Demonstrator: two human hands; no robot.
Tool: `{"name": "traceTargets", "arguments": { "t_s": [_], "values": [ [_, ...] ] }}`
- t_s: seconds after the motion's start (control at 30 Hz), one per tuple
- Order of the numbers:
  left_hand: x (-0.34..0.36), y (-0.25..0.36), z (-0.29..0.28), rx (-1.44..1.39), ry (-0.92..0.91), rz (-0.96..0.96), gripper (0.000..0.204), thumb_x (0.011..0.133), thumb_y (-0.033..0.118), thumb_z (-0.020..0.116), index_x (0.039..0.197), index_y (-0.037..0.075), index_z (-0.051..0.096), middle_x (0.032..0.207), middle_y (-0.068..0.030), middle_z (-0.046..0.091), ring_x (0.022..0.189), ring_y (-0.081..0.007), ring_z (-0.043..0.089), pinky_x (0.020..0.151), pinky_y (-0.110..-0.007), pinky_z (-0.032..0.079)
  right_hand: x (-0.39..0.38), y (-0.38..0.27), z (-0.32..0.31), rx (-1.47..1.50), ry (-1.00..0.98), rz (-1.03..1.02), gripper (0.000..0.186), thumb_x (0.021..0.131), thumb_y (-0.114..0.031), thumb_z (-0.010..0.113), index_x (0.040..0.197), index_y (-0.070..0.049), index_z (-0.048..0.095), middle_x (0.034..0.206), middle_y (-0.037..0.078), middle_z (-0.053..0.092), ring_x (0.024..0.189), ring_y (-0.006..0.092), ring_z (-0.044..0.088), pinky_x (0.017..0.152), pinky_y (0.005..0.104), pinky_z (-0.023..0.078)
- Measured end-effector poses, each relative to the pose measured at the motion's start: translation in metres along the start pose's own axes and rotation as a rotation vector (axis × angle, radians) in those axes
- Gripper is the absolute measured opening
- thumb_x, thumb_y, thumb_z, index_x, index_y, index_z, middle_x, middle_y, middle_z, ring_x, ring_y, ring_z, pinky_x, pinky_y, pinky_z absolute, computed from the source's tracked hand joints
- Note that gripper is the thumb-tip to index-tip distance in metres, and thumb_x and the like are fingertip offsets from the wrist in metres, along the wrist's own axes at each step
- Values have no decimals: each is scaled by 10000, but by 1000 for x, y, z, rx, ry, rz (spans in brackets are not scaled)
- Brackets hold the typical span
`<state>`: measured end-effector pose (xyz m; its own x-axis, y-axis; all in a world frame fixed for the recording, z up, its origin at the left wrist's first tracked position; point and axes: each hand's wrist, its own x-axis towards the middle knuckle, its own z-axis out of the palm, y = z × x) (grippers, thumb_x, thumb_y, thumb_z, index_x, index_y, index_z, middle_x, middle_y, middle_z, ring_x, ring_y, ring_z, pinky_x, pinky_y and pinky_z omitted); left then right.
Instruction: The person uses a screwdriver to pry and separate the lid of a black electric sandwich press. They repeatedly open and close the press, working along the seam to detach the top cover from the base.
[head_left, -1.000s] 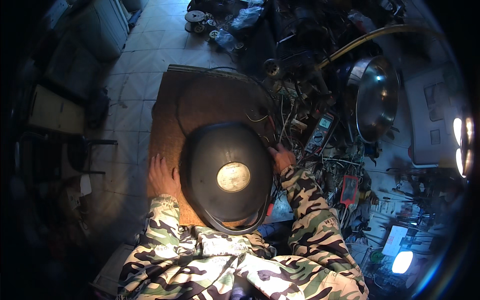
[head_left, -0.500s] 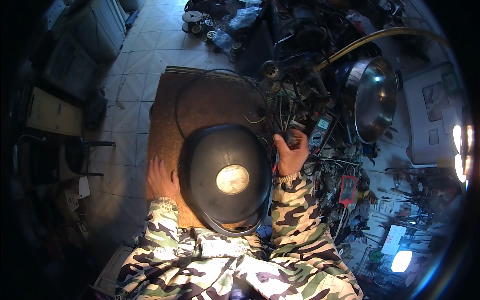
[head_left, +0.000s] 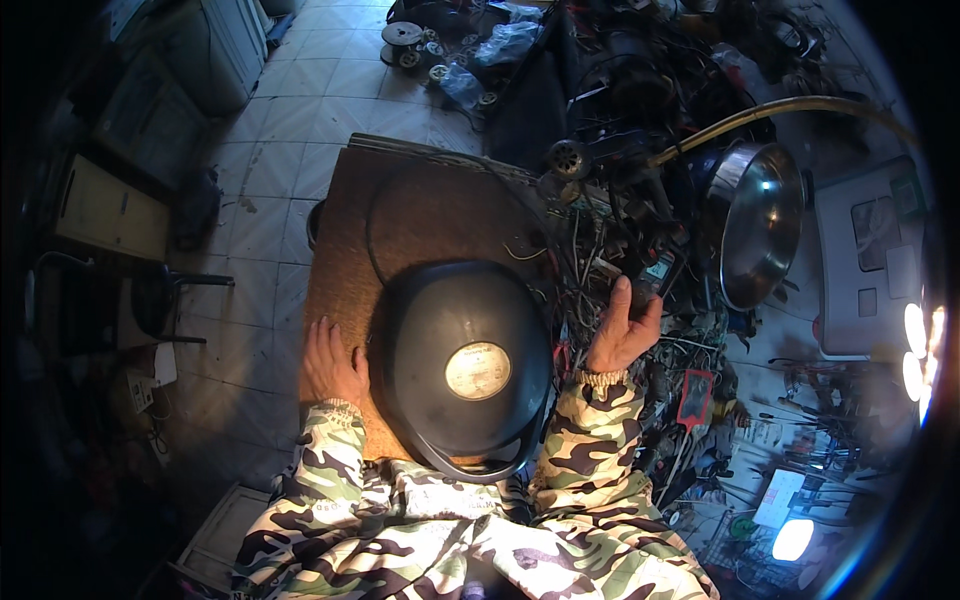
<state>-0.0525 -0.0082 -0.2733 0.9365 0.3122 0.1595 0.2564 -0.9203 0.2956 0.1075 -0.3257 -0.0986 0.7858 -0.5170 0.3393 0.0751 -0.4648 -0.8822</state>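
A black, rounded pan-shaped appliance (head_left: 465,310) with a loop handle lies on the brown wooden board (head_left: 430,215), its round pale label facing up. My left hand (head_left: 335,368) lies flat on the board's left side, fingers stretched out, close to the appliance's edge. Beyond the board's right edge, my right hand (head_left: 626,330) has its thumb and fingers around the lower part of a dark multimeter (head_left: 657,268) with a small lit screen. The fingers cover the meter's middle. A black cord (head_left: 370,225) curves from the appliance over the board's far side.
Tangled wires, tools and parts crowd the right side. A shiny metal bowl (head_left: 762,225) stands tilted there, below a bent brass-coloured pipe (head_left: 780,105). A red-framed piece (head_left: 694,397) lies nearer. A bright lamp (head_left: 793,540) glows at lower right; a dark chair (head_left: 160,300) stands left.
My right hand has moved right, from holding a dark plug beside the board to the multimeter. The plug no longer shows. The left hand stays on the board; the whole view has shifted slightly.
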Motion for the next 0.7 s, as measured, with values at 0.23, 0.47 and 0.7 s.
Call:
{"name": "traceTargets", "arguments": {
  "t_s": [0.23,0.47,0.7],
  "values": [
    [0,0,-1,-2,-28,-2,637,844,224,696,1395,5,464,1508,-204,442,1409,-406,390,1136,-529,329,-1,-3,-19,-267,-146,15,302,959,-222,662,1099,42,620,937,151,667,828,194,621,768,309,500],
    [-1,-1,-2,-40,-44,-8,621,873,213,670,1410,2,444,1547,-186,401,1447,-381,331,1167,-520,266,-26,-31,-26,62,-190,-157,500,863,-20,743,1312,60,537,1165,162,598,1017,229,620,941,350,491],
    [0,0,-3,-38,-46,-7,610,882,212,658,1411,3,439,1549,-188,399,1452,-379,326,1168,-518,263,-6,-5,4,271,-123,143,374,838,80,757,1172,88,589,990,129,695,845,151,660,781,265,536]
  ]
}}
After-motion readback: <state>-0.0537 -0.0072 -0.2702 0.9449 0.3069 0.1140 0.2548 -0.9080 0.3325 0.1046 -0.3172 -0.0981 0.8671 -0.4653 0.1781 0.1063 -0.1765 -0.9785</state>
